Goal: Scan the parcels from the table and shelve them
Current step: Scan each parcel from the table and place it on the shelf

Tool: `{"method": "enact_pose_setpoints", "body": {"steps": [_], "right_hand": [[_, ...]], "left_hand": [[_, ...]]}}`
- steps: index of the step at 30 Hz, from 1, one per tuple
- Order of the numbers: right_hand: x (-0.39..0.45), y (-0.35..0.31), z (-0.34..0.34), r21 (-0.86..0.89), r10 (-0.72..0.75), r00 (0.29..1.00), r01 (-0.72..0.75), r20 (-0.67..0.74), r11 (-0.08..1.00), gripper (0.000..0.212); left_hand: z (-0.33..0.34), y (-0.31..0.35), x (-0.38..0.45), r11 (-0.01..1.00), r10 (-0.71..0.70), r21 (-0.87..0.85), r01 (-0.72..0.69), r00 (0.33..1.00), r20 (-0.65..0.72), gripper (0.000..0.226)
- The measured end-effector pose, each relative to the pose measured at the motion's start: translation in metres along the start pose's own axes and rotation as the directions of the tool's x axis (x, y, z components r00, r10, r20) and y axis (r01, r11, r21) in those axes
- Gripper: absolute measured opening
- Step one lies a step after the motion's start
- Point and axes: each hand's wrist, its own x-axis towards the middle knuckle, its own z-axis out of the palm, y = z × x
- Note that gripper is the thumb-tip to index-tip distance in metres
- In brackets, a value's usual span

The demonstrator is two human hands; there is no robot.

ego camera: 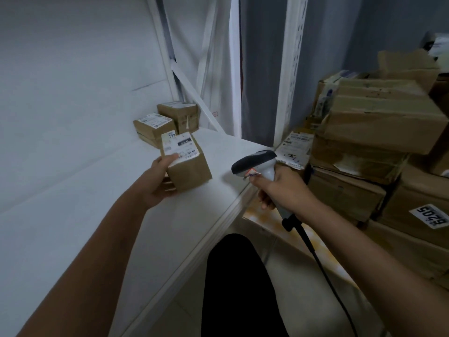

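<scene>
My left hand (158,181) grips a small brown cardboard parcel (192,170) with a white shipping label on top, holding it just above the white shelf board (97,227). My right hand (284,190) holds a grey and black handheld barcode scanner (255,164) by its handle, its head pointing left toward the parcel. A black cable (323,268) runs down from the scanner. Two more small labelled parcels (155,128) (179,115) sit at the back of the shelf board, beyond the held one.
White shelf uprights (289,76) stand behind the board. To the right, several large worn cardboard boxes (379,122) are stacked, one with a white number tag (430,216). A dark trouser leg (238,288) shows below, over a pale floor.
</scene>
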Motion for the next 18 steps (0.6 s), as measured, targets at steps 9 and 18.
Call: {"method": "enact_pose_setpoints", "body": {"steps": [9,18], "right_hand": [[0.021,-0.008,0.017,-0.054,-0.004,1.0,0.003,-0.02,0.999,0.023],[0.038,-0.019,0.03,-0.056,0.016,0.996,-0.021,-0.089,0.998,0.019]], "left_hand": [[0.001,0.105,0.118,0.946,0.308,-0.035,-0.322,0.928,-0.211,0.073],[0.004,0.155,0.231,0.767,0.495,0.573,-0.29,0.835,-0.239,0.073]]}}
